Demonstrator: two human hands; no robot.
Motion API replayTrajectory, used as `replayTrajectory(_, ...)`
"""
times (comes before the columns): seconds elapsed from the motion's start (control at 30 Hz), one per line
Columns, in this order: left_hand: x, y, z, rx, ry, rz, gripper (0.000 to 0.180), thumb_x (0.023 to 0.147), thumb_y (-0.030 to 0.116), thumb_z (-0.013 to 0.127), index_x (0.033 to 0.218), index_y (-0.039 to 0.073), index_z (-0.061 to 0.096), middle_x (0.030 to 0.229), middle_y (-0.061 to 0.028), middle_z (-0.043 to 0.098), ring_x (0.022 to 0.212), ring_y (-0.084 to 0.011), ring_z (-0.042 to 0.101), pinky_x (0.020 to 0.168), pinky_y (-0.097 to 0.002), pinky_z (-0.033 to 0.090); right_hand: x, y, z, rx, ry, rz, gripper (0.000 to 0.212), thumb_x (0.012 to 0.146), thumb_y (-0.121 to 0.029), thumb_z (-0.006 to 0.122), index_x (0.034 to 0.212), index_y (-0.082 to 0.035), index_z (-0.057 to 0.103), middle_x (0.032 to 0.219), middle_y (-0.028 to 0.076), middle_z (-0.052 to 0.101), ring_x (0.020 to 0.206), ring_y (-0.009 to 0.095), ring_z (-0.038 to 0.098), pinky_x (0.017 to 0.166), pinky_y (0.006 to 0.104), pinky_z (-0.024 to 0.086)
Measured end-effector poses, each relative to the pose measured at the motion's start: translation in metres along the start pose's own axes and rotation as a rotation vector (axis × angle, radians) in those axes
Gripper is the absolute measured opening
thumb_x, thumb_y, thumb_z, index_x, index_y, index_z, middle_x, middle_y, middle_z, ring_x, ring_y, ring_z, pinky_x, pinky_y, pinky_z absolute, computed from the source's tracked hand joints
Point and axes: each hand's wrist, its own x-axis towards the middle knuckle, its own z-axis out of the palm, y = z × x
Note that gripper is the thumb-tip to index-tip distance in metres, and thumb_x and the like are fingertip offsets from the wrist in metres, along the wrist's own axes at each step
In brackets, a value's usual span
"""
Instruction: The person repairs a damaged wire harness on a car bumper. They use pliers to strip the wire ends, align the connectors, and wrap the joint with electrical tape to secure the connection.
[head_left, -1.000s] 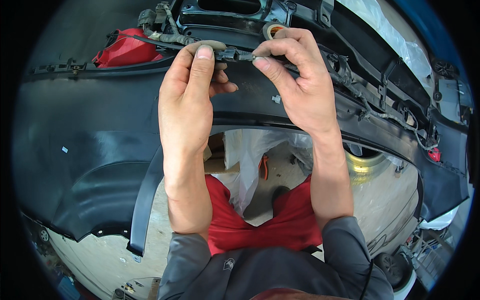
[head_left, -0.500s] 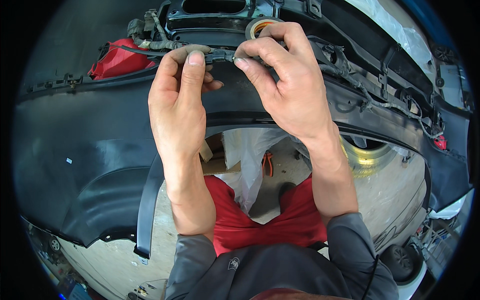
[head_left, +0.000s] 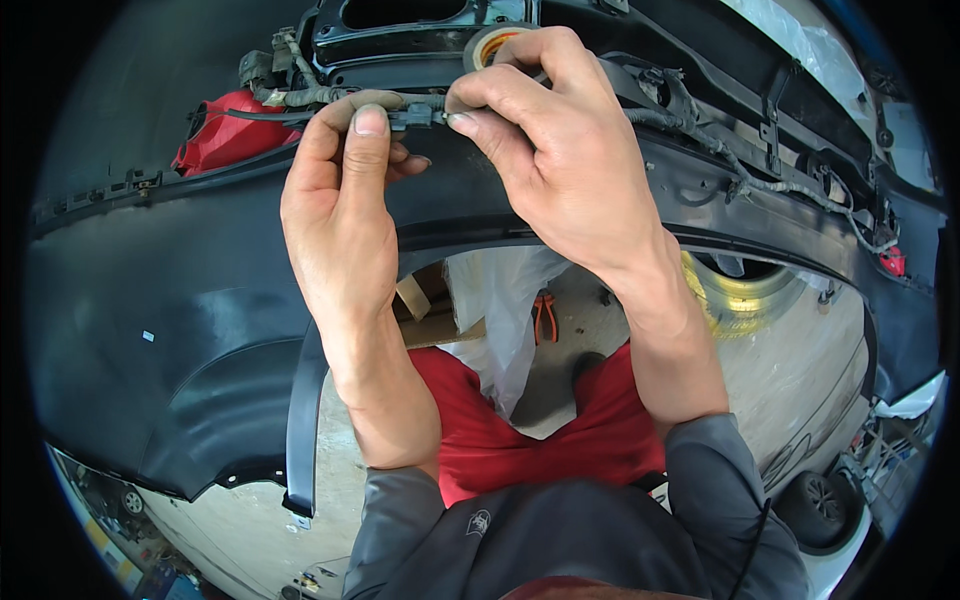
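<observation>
Between my two hands, above the black car fender (head_left: 462,190), sits a small dark wiring connector (head_left: 418,115). My left hand (head_left: 345,200) pinches its left end between thumb and fingers. At the other end, my right hand (head_left: 560,150) closes thumb and forefinger on what looks like its wire; the fingertips partly hide it. A taped wiring harness (head_left: 310,95) runs just behind my hands. Beyond my right fingers lies a roll of tape (head_left: 482,45), partly covered by them.
A red rounded part (head_left: 225,130) sits at the left behind the fender. More harness (head_left: 770,205) runs along the right. Below the wheel arch are orange-handled pliers (head_left: 545,318), plastic sheeting (head_left: 500,340), a cardboard box (head_left: 440,325) and a yellow-wrapped tyre (head_left: 745,300).
The whole view has shifted slightly. Both hands stay on the connector, and a little more of its body shows between them.
</observation>
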Motion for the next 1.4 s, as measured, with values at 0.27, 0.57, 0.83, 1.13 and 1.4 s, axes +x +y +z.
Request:
replayTrajectory(0.27,0.000,-0.002,0.003,0.002,0.026,0.012,0.021,0.111,0.018,0.070,0.121,0.000,0.074,0.103,-0.0033,0.073,0.087,-0.0101,0.066,0.081,-0.0306,0.064,0.001,-0.003,0.002,-0.037,0.042,-0.014,0.015,0.093,-0.011,0.084,0.107,-0.010,0.080,0.113,0.010,0.063,0.101,0.029,0.064,0.085,0.0397,0.054)
replayTrajectory(0.57,-0.002,-0.003,0.004,0.025,0.030,0.044,0.020,0.110,0.015,0.070,0.121,-0.002,0.075,0.105,-0.0040,0.074,0.091,-0.0104,0.068,0.084,-0.0316,0.066,0.001,-0.029,-0.014,-0.069,0.027,-0.051,0.025,0.111,-0.023,0.068,0.134,-0.013,0.063,0.137,0.009,0.067,0.110,0.028,0.067,0.087,0.0424,0.059)
replayTrajectory(0.83,-0.002,-0.005,0.008,0.007,0.076,0.097,0.021,0.112,0.014,0.067,0.123,-0.003,0.074,0.105,-0.0033,0.073,0.091,-0.0097,0.068,0.085,-0.0291,0.064,0.000,-0.006,0.011,-0.085,0.062,-0.024,0.018,0.091,-0.007,0.084,0.108,-0.010,0.080,0.114,0.010,0.064,0.102,0.029,0.066,0.084,0.0398,0.056)
replayTrajectory(1.13,-0.002,-0.003,0.009,0.047,0.042,0.097,0.022,0.106,0.013,0.077,0.120,-0.003,0.071,0.104,-0.0047,0.074,0.093,-0.0110,0.070,0.087,-0.0264,0.061,0.000,-0.005,0.003,0.005,0.036,0.038,0.020,0.089,-0.008,0.087,0.107,-0.008,0.081,0.110,0.009,0.065,0.093,0.027,0.068,0.078,0.0374,0.057)
replayTrajectory(1.4,-0.006,0.001,0.009,0.093,0.074,0.101,0.021,0.103,0.008,0.079,0.118,-0.005,0.073,0.104,-0.0080,0.078,0.092,-0.0120,0.073,0.089,-0.0270,0.062,-0.002,-0.007,0.008,-0.084,0.101,-0.007,0.015,0.088,-0.008,0.087,0.102,-0.009,0.082,0.109,0.009,0.066,0.095,0.027,0.068,0.080,0.0377,0.057)
